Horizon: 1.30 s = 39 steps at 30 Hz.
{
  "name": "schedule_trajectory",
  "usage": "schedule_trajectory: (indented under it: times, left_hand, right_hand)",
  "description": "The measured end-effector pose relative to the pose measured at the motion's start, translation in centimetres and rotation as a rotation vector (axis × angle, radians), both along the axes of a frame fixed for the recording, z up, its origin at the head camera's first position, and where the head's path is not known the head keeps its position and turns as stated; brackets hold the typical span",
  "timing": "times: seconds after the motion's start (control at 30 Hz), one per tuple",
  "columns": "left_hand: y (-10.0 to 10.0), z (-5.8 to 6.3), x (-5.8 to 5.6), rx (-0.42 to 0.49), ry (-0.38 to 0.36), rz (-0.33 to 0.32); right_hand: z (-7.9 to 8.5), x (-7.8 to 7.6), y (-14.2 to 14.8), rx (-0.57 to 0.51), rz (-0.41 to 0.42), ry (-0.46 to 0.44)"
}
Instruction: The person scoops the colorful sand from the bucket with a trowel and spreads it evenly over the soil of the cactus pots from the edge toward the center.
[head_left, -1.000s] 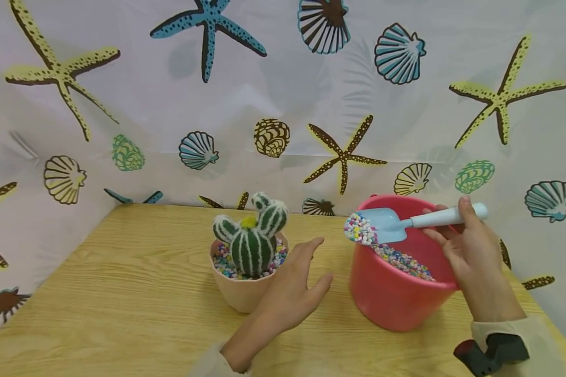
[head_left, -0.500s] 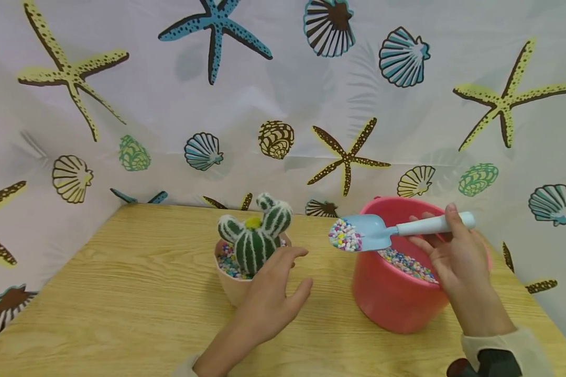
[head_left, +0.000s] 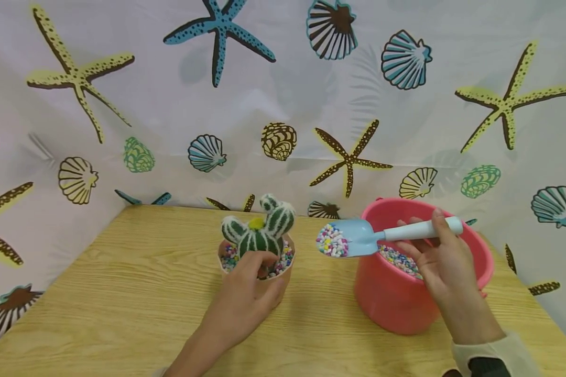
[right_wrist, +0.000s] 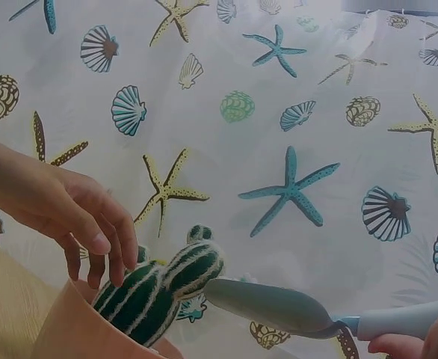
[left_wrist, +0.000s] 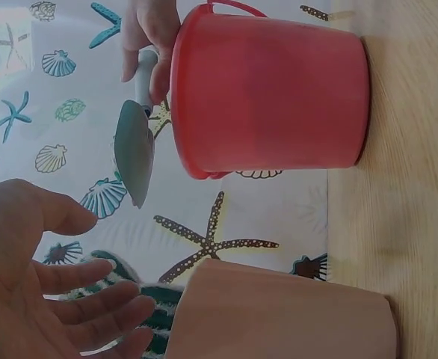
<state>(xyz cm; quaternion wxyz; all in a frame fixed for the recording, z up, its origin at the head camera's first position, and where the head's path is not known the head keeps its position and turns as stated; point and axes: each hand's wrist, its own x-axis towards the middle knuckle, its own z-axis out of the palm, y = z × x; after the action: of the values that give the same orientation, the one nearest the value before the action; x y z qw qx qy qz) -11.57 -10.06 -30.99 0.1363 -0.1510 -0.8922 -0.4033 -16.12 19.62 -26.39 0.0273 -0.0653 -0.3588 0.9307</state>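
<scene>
A light-blue trowel [head_left: 356,236] with a white handle is gripped in my right hand [head_left: 445,262], beside the pink bucket [head_left: 393,306]. Small coloured pebbles [head_left: 332,241] fill the tip of its blade, which points left past the bucket's rim. More pebbles [head_left: 400,262] lie inside the bucket. My left hand [head_left: 238,298] hovers at the front of a knitted cactus [head_left: 258,241] in a pale peach pot [left_wrist: 286,318]. Its fingers hang loosely bent over the pot in the right wrist view, holding nothing; whether they touch the cactus I cannot tell. Pebbles surround the cactus base.
Everything stands on a wood-grain table [head_left: 122,283]. Behind it hangs a white cloth [head_left: 245,110] printed with starfish and shells. A gap of tabletop separates pot and bucket.
My left hand has moved left, to the front of the cactus. The right hand has carried the loaded trowel left, from over the bucket toward the pot.
</scene>
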Motion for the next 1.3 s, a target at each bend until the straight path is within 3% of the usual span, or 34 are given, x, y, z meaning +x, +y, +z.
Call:
schedule_trajectory:
  times: [0.63, 0.83, 1.1, 1.3]
  left_hand:
    - [-3.4, 0.1, -0.4, -0.013, -0.012, 0.109]
    - [-4.5, -0.1, -0.9, 0.012, -0.070, 0.128]
    - [-6.2, -0.8, -2.2, 0.033, -0.171, 0.127]
    - [-7.1, -1.6, -3.3, 0.037, -0.204, 0.063]
  right_hand:
    - [0.3, 0.8, -2.3, 0.077, -0.010, -0.053]
    - [0.4, 0.9, -3.1, 0.117, -0.012, -0.057]
    - [0.6, 1.0, -4.1, 0.156, -0.003, -0.046]
    - [0.5, 1.1, -4.8, 0.186, -0.005, -0.053]
